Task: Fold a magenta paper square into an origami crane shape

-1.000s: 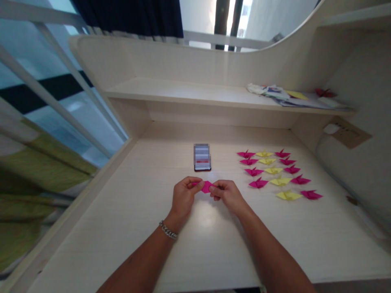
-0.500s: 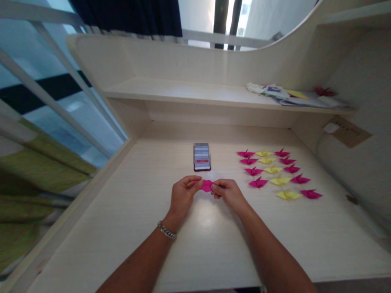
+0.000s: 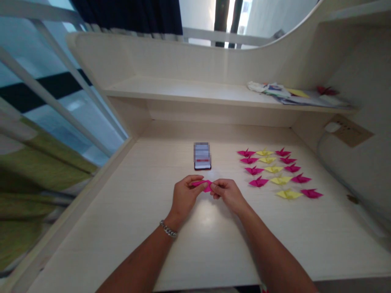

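Observation:
Both hands meet over the middle of the pale wooden desk (image 3: 128, 228) and pinch one small magenta folded paper piece (image 3: 203, 185) between them. My left hand (image 3: 185, 194), with a silver bracelet on its wrist, grips the paper's left end. My right hand (image 3: 227, 193) holds the right end with fingers curled. The paper is just above the desk surface and is partly hidden by the fingertips.
A phone (image 3: 202, 156) lies flat just beyond the hands. To the right, several magenta and yellow paper cranes (image 3: 275, 171) lie in three rows. A shelf (image 3: 189, 91) above the desk carries papers (image 3: 284, 93) at its right end. Bed rails run along the left.
The magenta paper looks narrower and flatter between the fingers than a second ago. Both hands have stayed at nearly the same spot.

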`<state>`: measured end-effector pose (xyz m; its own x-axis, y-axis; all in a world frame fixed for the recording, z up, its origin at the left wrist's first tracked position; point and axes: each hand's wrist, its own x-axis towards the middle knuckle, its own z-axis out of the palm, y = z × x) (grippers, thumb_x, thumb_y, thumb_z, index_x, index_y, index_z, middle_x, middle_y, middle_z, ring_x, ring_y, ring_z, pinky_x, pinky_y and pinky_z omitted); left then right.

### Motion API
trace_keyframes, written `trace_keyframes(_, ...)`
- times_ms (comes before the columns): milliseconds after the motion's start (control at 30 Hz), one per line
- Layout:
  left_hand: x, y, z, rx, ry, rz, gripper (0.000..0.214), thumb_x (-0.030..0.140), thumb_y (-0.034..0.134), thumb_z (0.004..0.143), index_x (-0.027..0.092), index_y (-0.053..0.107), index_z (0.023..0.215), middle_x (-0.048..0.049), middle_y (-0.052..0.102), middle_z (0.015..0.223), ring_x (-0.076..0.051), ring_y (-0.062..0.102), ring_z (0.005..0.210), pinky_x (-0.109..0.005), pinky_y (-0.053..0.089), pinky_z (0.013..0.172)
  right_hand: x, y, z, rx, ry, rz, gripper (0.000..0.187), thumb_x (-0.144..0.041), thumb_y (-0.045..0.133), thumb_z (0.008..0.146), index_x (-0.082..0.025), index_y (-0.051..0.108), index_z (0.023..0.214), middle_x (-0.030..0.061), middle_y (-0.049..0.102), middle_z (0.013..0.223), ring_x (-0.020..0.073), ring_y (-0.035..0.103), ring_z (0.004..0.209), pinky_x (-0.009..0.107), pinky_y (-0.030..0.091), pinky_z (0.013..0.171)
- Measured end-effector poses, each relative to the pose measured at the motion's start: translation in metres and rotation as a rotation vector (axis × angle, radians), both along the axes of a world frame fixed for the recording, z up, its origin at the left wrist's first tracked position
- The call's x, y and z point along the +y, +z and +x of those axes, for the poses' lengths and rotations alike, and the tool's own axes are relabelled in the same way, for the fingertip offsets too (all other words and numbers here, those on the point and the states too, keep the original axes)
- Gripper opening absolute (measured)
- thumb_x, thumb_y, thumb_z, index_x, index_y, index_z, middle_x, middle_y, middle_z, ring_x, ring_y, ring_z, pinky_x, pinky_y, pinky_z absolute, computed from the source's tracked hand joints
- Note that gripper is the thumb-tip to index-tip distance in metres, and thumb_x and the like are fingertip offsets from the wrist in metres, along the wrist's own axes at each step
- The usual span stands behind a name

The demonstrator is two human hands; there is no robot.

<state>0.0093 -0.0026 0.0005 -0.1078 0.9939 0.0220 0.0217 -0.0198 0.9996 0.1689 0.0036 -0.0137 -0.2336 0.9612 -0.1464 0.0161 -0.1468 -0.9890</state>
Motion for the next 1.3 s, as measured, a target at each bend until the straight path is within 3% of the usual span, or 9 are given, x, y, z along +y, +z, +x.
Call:
trace_keyframes(633, 0.000, 0.004, -0.008, -0.002, -0.083, 0.016, 0.027, 0.030, 0.071, 0.070, 0.017, 0.071, 0.094, -0.0072, 0.074, 0.081, -0.019, 0.068, 0.072, -0.028, 0.052, 0.068, 0.000, 0.005, 0.002, 0.030, -0.001, 0.015, 0.031, -0.045, 0.067, 0.071, -0.014, 0.066, 0.069, 0.0031, 0.062, 0.059, 0.0116, 0.051, 0.051, 0.024, 0.040, 0.052)
trace_keyframes(1000, 0.003, 0.004, -0.012, -0.113, -0.172, -0.016, 0.031, 0.030, 0.070, 0.071, 0.014, 0.069, 0.098, -0.0095, 0.074, 0.089, -0.021, 0.068, 0.079, -0.032, 0.053, 0.075, 0.000, 0.007, 0.004, 0.032, -0.004, 0.019, 0.029, -0.043, 0.067, 0.072, -0.014, 0.067, 0.070, 0.0029, 0.062, 0.059, 0.0115, 0.051, 0.052, 0.025, 0.040, 0.054)
trace_keyframes(1300, 0.003, 0.008, -0.013, -0.125, -0.153, -0.044, 0.032, 0.030, 0.073, 0.068, 0.014, 0.070, 0.096, -0.0104, 0.074, 0.090, -0.022, 0.069, 0.081, -0.033, 0.054, 0.077, 0.001, 0.005, 0.005, 0.038, -0.023, 0.025, 0.031, -0.045, 0.068, 0.070, -0.014, 0.066, 0.069, 0.0026, 0.062, 0.058, 0.0115, 0.051, 0.050, 0.025, 0.040, 0.052)
